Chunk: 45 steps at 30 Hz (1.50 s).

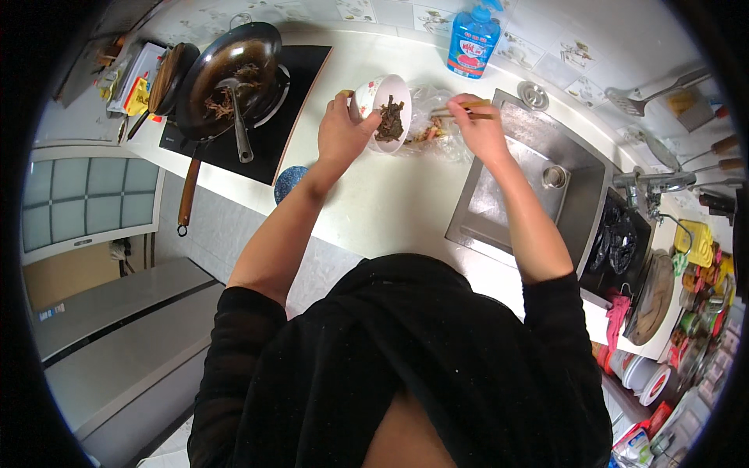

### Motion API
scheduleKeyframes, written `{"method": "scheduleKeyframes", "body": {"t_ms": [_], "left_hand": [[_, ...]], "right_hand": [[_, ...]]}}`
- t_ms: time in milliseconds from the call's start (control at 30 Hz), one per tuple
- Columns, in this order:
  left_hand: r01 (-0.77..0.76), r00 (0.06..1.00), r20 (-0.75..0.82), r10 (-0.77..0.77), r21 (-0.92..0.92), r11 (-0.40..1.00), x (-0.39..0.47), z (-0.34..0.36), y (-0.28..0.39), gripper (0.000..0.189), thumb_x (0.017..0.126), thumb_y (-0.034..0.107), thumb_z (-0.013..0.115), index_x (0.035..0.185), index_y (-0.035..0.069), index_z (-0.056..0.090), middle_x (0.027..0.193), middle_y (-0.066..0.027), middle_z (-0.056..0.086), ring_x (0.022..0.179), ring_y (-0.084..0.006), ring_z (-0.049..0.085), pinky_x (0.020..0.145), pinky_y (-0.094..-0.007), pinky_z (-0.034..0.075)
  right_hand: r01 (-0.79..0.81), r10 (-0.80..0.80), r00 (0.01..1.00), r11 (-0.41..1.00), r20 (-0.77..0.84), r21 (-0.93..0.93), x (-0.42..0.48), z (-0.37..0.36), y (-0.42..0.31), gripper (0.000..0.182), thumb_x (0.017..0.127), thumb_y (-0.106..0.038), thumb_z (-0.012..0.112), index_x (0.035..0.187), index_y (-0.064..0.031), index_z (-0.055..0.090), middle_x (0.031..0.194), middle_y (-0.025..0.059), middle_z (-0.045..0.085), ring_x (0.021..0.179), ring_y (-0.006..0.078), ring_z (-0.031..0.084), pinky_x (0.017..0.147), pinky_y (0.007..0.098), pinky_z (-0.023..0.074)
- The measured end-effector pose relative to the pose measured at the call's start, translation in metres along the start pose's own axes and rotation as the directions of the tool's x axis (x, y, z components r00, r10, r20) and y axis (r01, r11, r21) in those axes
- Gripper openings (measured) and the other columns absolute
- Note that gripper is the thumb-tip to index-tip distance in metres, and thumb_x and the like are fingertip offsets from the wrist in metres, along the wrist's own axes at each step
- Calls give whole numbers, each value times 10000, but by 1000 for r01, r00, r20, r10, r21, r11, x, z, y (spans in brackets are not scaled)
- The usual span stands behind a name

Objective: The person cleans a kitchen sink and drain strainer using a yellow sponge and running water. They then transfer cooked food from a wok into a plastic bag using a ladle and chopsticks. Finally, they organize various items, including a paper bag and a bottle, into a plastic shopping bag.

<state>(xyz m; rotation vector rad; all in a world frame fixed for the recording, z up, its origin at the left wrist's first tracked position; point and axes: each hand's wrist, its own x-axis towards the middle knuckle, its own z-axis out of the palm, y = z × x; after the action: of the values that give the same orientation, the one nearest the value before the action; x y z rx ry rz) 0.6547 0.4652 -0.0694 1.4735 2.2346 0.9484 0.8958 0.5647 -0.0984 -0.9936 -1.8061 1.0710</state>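
My left hand point(346, 130) grips a white bowl point(361, 98) with a floral print, tilted towards the right. Dark brown cooked food point(390, 120) lies inside it. Wooden chopsticks point(478, 116) are held in my right hand point(475, 126), just right of the bowl. Below the chopsticks' tips, a clear plastic bag point(453, 140) rests on the white counter point(380, 199) with food scraps point(432, 131) in it. Whether the chopsticks touch the bag is hard to tell.
A wok point(202, 76) with dark food and a metal spatula point(241, 134) sits on the black cooktop point(266, 146). Right of my hands is a steel sink point(497, 187) with a faucet point(655, 180). A blue pump bottle point(473, 44) stands by the wall; a blue patterned round object point(288, 182) is near the counter's edge.
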Motion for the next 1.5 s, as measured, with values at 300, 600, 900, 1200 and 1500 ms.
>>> {"method": "scheduleKeyframes", "body": {"t_ms": [300, 600, 900, 1200, 1500], "left_hand": [[-63, 998, 31, 62, 35, 997, 0, 4, 12, 677, 712, 428, 695, 1213, 14, 502, 1097, -213, 569, 966, -371, 594, 815, -427, 492], [-63, 997, 59, 53, 185, 981, 20, 17, 29, 660, 711, 438, 688, 1214, 49, 514, 1087, -177, 570, 984, -341, 591, 823, -420, 494], [-84, 996, 37, 78, 198, 976, 26, 17, 20, 669, 719, 444, 686, 1233, 56, 505, 1122, -179, 574, 986, -346, 597, 822, -420, 498], [-199, 978, -8, 208, 259, 945, 20, 7, 30, 623, 749, 447, 683, 1188, 36, 520, 1037, -190, 588, 905, -366, 610, 764, -432, 498], [-212, 971, -42, 236, 309, 927, 22, -2, 32, 660, 702, 445, 733, 1200, 75, 511, 1029, -153, 571, 913, -344, 605, 742, -433, 506]], "right_hand": [[9, 59, 963, 969, -265, 249, 44, 17, 3, 136, 895, -130, 632, 947, -14, 681, 893, 94, 686, 739, 142, 657, 659, 259, 513], [-42, 0, 981, 976, -194, -213, 1, -27, -11, 134, 889, -142, 617, 900, -16, 662, 752, 131, 647, 611, 200, 631, 584, 311, 473], [-132, 211, 974, 819, -79, 558, -14, 23, -43, 196, 948, -155, 566, 984, 28, 623, 846, 89, 664, 707, 137, 645, 622, 243, 532], [-227, 342, 930, 822, -134, 523, -25, 57, -4, 149, 942, -96, 554, 974, 37, 613, 877, 92, 652, 751, 142, 651, 641, 250, 554], [-114, 237, 953, 856, -187, 503, -33, 27, -12, 191, 960, -150, 545, 981, 24, 623, 858, 96, 669, 735, 148, 650, 668, 258, 547]]}}
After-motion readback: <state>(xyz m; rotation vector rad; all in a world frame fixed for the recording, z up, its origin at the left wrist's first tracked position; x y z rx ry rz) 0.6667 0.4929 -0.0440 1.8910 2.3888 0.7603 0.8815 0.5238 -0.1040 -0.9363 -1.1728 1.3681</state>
